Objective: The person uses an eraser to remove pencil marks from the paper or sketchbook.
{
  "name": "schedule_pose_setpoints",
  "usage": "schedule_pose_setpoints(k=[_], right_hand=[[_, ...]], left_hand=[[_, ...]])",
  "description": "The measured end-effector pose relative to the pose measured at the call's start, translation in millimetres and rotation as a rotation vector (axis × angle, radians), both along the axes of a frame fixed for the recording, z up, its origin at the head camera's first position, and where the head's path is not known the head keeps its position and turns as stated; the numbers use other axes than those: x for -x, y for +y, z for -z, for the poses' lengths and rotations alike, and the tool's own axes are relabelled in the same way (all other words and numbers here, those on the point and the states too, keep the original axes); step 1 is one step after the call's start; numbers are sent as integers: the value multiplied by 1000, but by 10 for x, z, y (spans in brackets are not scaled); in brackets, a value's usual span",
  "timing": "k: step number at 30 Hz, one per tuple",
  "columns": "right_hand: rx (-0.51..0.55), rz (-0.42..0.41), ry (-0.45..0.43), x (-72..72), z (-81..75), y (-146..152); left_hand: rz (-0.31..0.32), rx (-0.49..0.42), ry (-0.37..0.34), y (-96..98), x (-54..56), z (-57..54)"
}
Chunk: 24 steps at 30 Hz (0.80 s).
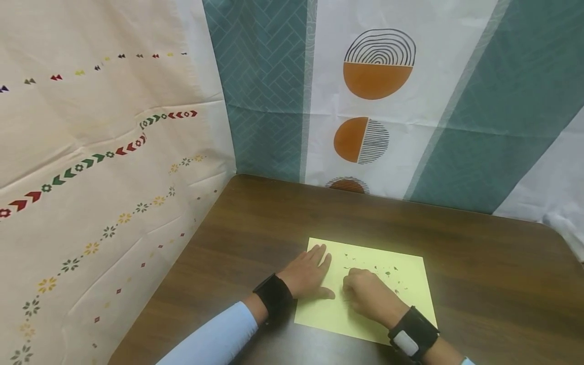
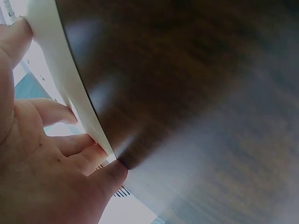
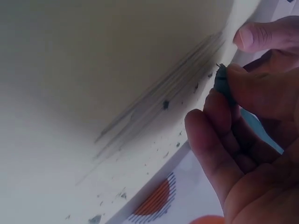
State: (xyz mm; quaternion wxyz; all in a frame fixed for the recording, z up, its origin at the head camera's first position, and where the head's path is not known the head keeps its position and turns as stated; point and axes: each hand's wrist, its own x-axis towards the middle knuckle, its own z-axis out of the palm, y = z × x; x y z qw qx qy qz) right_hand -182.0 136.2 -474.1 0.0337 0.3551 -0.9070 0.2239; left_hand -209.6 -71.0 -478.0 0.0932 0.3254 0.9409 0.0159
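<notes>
A yellow sheet of paper (image 1: 334,315) lies on the brown table. My left hand (image 1: 306,274) rests on its left side, fingers spread and straight; in the left wrist view the fingertips (image 2: 117,173) reach the paper's edge. Over the middle of the sheet, my right hand (image 1: 367,294) is curled. Its thumb and fingers pinch a small dark green piece (image 3: 223,84), which looks like a folded bit of leaf, hidden from the head view. Dark smeared streaks (image 3: 154,95) run across the paper beside that hand, and several dark green crumbs (image 1: 388,274) are scattered beyond it.
The wooden table (image 1: 269,218) reaches back to a hanging cloth (image 1: 269,91) with green and white bands and orange half-circles. On the left, a cream cloth (image 1: 114,177) with small printed patterns hangs along the table's edge. Both wrists carry black bands (image 1: 274,296).
</notes>
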Motion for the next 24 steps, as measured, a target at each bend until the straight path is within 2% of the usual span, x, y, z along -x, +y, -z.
schedule_pose_setpoints(k=[3,9,14,17,21,24], right_hand=[[-21,15,-15,-22,16,0],[-92,30,61,-54,29,-35],[-157,68,59,-58,61,-26],[-181,129,43,-77,71,90],[-177,262,37,-129,54,391],[-159,302,33,-158,51,579]], left_hand=[[7,-2,2,25,-3,10],[7,6,3,54,-1,-12],[3,-3,-15,51,-2,-17],[-13,-17,-34,30,1,-13],[-31,-23,-51,0,22,12],[-31,-29,-57,2,28,29]])
